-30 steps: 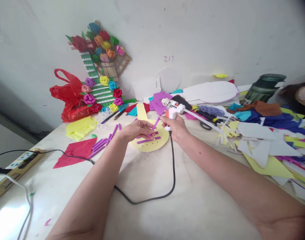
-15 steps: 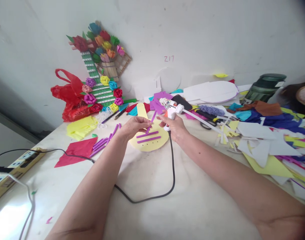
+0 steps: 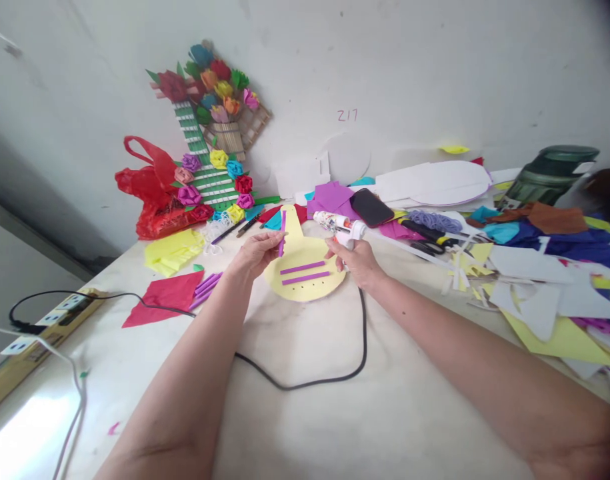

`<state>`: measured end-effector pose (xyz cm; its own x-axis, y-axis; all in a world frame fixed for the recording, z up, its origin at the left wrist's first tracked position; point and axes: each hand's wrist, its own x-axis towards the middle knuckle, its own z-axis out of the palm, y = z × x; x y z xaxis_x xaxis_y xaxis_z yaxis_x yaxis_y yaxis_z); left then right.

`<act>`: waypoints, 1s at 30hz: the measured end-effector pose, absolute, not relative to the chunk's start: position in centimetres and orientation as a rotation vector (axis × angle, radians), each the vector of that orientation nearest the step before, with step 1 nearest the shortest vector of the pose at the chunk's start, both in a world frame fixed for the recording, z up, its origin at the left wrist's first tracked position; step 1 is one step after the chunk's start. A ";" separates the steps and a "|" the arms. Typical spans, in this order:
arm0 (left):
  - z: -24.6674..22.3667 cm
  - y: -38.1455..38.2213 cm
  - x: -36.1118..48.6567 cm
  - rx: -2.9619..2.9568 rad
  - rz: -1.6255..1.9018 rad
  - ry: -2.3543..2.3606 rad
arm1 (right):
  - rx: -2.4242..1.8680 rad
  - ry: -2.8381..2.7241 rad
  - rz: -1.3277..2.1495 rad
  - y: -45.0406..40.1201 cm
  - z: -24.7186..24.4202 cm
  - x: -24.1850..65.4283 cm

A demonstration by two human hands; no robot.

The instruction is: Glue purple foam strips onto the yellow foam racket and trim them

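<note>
Between the fingertips of my left hand point(image 3: 259, 255) is a thin purple paper stick point(image 3: 283, 230), held nearly upright over the left side of a yellow paper cutout point(image 3: 305, 248). The cutout has a round body and a narrow neck pointing to the wall. Two purple strips point(image 3: 305, 273) lie across its body, above a row of small dark dots. My right hand point(image 3: 355, 260) is closed around a white hot glue gun point(image 3: 341, 227), at the cutout's right side. The gun's nozzle end is hard to make out.
More purple sticks point(image 3: 207, 288) lie beside red paper point(image 3: 159, 298) at left. The gun's black cord point(image 3: 309, 385) loops across the table. A phone point(image 3: 372, 207), scissors point(image 3: 427, 247) and paper scraps point(image 3: 535, 280) are at right. A flower craft point(image 3: 209, 133) leans against the wall.
My left hand has moved the purple stick leftward and turned it more upright. The glue gun has turned in my right hand and sits lower. The whole view has shifted slightly.
</note>
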<state>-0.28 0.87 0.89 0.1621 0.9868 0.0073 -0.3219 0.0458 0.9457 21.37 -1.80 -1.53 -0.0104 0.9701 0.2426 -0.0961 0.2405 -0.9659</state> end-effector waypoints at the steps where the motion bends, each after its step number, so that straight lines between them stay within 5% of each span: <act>1: 0.8 0.8 -0.2 1.000 1.209 0.861 | -0.949 -1.278 1.094 -1.9 -1.6 21.3; 30: 0.5 0.6 -0.2 0.876 1.093 0.842 | -0.974 -1.493 1.132 -2.7 -1.9 21.0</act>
